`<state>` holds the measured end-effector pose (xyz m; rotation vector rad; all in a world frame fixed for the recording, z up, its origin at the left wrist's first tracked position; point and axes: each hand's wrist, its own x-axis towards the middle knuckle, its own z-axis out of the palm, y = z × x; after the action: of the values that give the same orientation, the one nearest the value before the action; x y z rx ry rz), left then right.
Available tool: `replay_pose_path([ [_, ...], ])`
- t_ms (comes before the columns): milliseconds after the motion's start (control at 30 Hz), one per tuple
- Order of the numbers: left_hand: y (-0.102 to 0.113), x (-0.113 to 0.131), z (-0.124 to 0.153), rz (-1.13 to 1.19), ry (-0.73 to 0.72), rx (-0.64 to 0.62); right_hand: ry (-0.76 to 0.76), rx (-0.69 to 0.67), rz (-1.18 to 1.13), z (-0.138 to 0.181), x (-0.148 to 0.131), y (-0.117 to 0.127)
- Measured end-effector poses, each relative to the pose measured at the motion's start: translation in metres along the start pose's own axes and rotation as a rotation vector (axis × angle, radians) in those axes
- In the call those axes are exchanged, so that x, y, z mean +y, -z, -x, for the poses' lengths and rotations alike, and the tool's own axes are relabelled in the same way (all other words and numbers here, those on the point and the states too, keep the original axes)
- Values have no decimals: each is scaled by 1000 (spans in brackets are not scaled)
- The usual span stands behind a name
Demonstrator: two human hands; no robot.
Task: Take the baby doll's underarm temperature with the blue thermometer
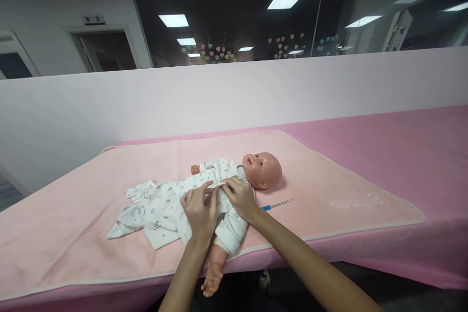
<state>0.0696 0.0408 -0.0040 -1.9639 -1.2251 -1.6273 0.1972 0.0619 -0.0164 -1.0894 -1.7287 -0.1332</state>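
Note:
A baby doll [262, 169] lies on its back on a light pink blanket [329, 190], head to the right. It wears a white printed romper [161, 209]. My left hand [199, 209] pinches the romper's front over the doll's chest. Right beside it, my right hand [239, 197] also grips the romper fabric near the doll's neck. The fingertips of both hands almost meet. One bare doll arm [214, 273] hangs over the table's near edge.
A thin thermometer with a blue end [277, 204] lies on the blanket just right of my right wrist. The blanket covers a pink table [420, 156]. A white partition wall [219, 97] stands behind it.

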Motion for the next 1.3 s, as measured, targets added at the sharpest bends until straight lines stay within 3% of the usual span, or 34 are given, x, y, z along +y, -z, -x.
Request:
replay_pose_path([
  [233,5,1,-2,-66,0,1,-22,34,11,0,0,-1],
  [367,19,-16,-2,-125,115,-10,-44,26,-76,0,0,1],
  [467,29,-29,2,-117,163,-100,-50,23,-107,-1,0,2],
  [600,34,-29,6,-110,106,-232,-37,38,-71,-1,-2,3],
  [767,33,-21,6,-110,55,-234,176,26,20,4,-7,5],
  [867,33,-19,6,-99,50,-246,389,-54,26,7,-11,6],
  [933,34,-19,6,-87,70,-272,448,-96,13,8,-14,6],
  [1133,35,-19,6,55,129,-375,386,-157,25,5,-14,3],
  [1300,34,-21,7,88,154,-357,304,-179,67,6,-15,1],
])
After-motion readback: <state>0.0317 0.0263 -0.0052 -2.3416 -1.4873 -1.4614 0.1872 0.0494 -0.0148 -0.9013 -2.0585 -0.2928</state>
